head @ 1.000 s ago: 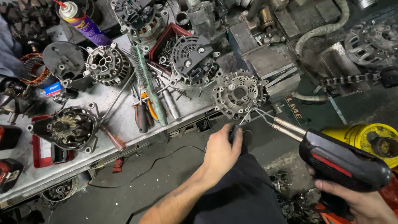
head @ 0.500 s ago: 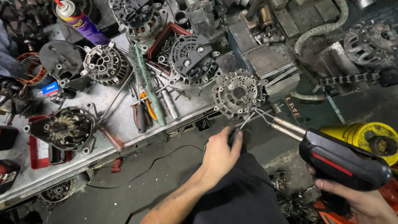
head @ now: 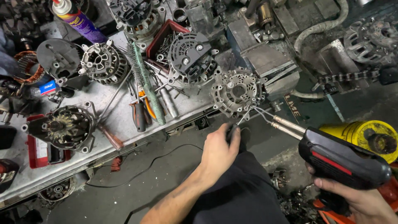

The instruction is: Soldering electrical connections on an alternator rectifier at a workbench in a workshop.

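My right hand (head: 356,199) grips a black and red soldering gun (head: 342,159), its two metal prongs (head: 284,124) reaching up to a round finned alternator part (head: 237,93) at the edge of the metal workbench (head: 112,124). My left hand (head: 219,149) sits just below that part, fingers closed on a small dark object (head: 232,132) with a thin wire running up to the prong tip. My dark trouser leg (head: 244,191) lies under both hands.
The bench holds several alternator housings (head: 190,58), a rotor assembly (head: 62,126), pliers and screwdrivers (head: 143,110), a red tray of screws (head: 163,39) and a spray can (head: 76,18). A yellow drum (head: 365,132) stands at the right. A black cable (head: 161,159) trails on the floor.
My left hand has shifted slightly toward the alternator part. The soldering gun has barely moved.
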